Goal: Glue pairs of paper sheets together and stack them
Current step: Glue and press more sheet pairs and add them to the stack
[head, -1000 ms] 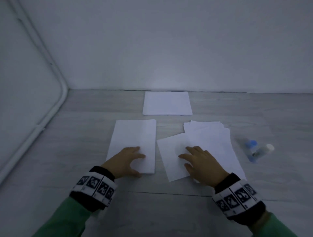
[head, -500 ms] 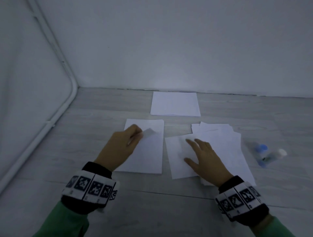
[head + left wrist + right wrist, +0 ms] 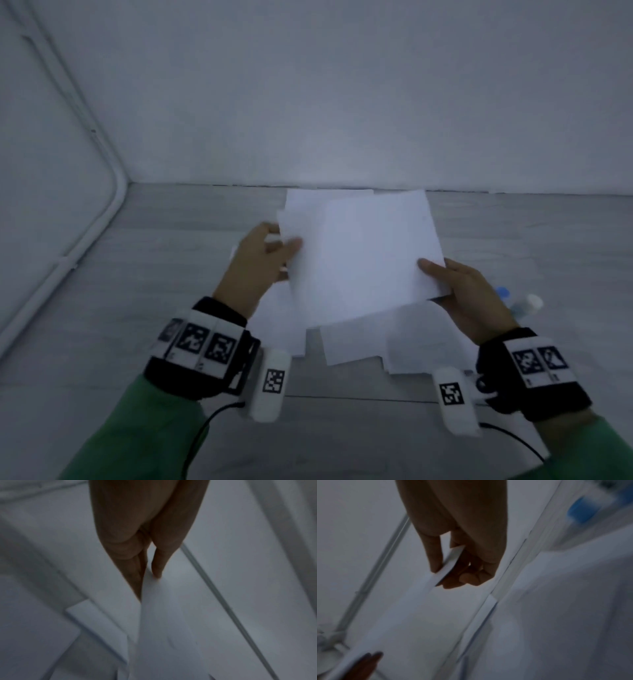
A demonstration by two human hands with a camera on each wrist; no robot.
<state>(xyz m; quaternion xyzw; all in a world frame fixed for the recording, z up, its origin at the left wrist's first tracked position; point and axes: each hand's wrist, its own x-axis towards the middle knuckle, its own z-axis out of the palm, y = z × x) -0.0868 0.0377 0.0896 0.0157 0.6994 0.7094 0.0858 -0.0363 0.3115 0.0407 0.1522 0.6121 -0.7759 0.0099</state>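
Raised above the floor is a pair of white paper sheets (image 3: 363, 260), one lying over the other, slightly offset. My left hand (image 3: 284, 241) pinches their left edge, thumb in front and fingers behind. In the left wrist view the left fingertips (image 3: 157, 573) press on the paper's edge (image 3: 168, 615). Its lower right corner is pinched by my right hand (image 3: 435, 277); the right wrist view shows that corner (image 3: 452, 561) between thumb and fingers. A glue stick (image 3: 524, 303) with a blue part (image 3: 503, 293) lies on the floor to the right, also seen blurred in the right wrist view (image 3: 583, 509).
Loose white sheets (image 3: 363, 347) lie spread on the grey floor under the held paper, with another sheet (image 3: 284, 329) to their left. A white wall stands close behind, and a white pipe (image 3: 113, 212) runs along the left wall.
Both hands left the floor. The left picked up a sheet from the left pile, the right one from the right pile, and the sheets now meet in the air.
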